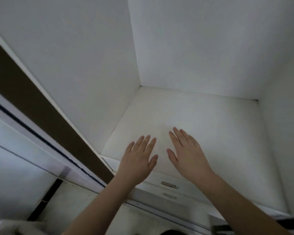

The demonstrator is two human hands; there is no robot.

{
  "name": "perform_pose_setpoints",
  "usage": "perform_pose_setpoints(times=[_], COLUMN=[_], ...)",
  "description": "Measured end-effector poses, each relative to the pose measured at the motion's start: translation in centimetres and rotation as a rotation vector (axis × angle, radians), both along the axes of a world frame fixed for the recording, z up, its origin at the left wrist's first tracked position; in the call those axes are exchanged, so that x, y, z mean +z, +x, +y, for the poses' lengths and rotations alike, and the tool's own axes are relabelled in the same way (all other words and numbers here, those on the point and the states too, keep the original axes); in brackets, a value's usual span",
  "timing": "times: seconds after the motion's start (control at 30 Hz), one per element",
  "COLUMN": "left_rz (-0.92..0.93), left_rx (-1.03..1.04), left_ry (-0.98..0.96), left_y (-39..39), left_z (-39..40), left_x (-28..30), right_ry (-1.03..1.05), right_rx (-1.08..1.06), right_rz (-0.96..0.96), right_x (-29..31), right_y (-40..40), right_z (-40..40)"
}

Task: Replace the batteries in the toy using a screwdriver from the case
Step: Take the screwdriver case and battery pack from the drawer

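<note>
- Head view: both bare forearms reach forward from the near edge of the scene toward a white shelf (210, 133) set inside a white recess.
- Left hand (139, 156): back of the hand faces the camera, fingers straight and close together, thumb spread to the right. It holds nothing. Whether the palm touches the shelf cannot be told.
- Right hand (187, 153): back of the hand faces the camera, fingers straight and pointing far-left, thumb spread to the left. It holds nothing. Contact with the shelf surface cannot be told.
- The two hands lie near each other, apart, with a gap between the thumbs.
- The recess is bounded by a left wall panel (75, 65), a far wall panel (202, 48) and a right wall panel at the right edge.
- Below the near edge of the shelf, two white drawer fronts are stacked; the upper handle (170, 184) and the lower handle (169, 195) are both metallic and lie between the two forearms.
- A brown strip (32, 102) runs diagonally on the left, beside the left wall panel.
- Task items: the toy, the screwdriver case and the batteries do not appear in this view; their location cannot be told.
</note>
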State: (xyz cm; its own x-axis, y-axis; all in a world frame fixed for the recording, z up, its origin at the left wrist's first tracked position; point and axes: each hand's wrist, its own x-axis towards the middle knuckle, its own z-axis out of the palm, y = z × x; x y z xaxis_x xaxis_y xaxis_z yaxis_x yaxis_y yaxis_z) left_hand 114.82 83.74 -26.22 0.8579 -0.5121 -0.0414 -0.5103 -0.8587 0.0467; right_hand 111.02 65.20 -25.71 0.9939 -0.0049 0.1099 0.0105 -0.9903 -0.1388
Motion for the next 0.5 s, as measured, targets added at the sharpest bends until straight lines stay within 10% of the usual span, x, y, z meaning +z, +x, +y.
perform_pose_setpoints(times=[0.5], left_rz=[0.007], left_rx=[-0.497], left_ry=[-0.208], left_y=[2.1], left_z=[4.4], left_x=[-5.2], right_ry=[0.108], right_rx=[-0.395], right_rz=[-0.107], right_x=[-4.3], right_y=[-4.4], right_z=[7.6])
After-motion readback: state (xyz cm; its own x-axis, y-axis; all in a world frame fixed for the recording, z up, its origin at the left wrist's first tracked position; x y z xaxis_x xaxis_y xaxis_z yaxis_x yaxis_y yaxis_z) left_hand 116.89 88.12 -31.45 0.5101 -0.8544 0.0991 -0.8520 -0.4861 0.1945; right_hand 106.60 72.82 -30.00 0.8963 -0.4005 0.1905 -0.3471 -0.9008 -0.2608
